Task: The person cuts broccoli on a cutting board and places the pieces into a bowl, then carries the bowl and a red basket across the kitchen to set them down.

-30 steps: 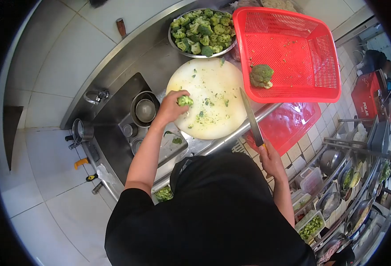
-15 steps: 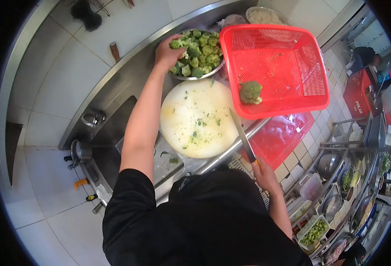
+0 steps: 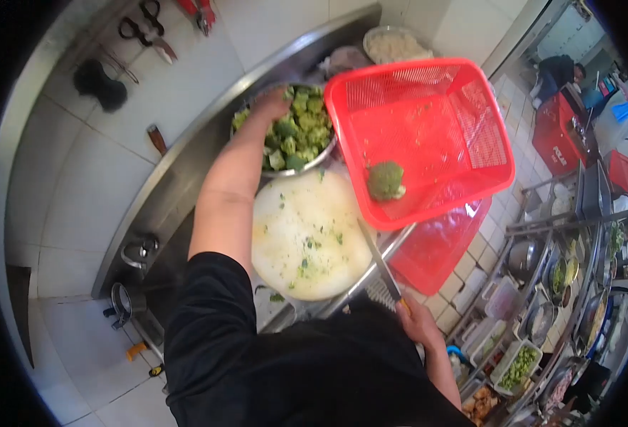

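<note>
My left hand (image 3: 272, 104) reaches into a metal bowl (image 3: 257, 169) heaped with broccoli florets (image 3: 297, 132); its fingers are blurred and partly hidden among them. Below the bowl lies a round white cutting board (image 3: 296, 238) with small green crumbs on it. My right hand (image 3: 415, 320) is closed around the handle of a knife (image 3: 383, 272), whose blade points up and left past the board's right edge. In the red basket (image 3: 428, 121) to the right, one broccoli head (image 3: 385, 181) rests near the lower left corner.
A bowl of pale food (image 3: 396, 46) stands behind the basket. Below the basket is a red plastic surface (image 3: 435, 263). At the left are a sink with a faucet (image 3: 139, 252). Shelves with food containers (image 3: 519, 366) line the right side; a person (image 3: 559, 73) is farther back.
My left hand has moved deeper into the florets. The camera view has shifted, so the bowl, board and basket appear lower and farther left. The knife is still in my right hand.
</note>
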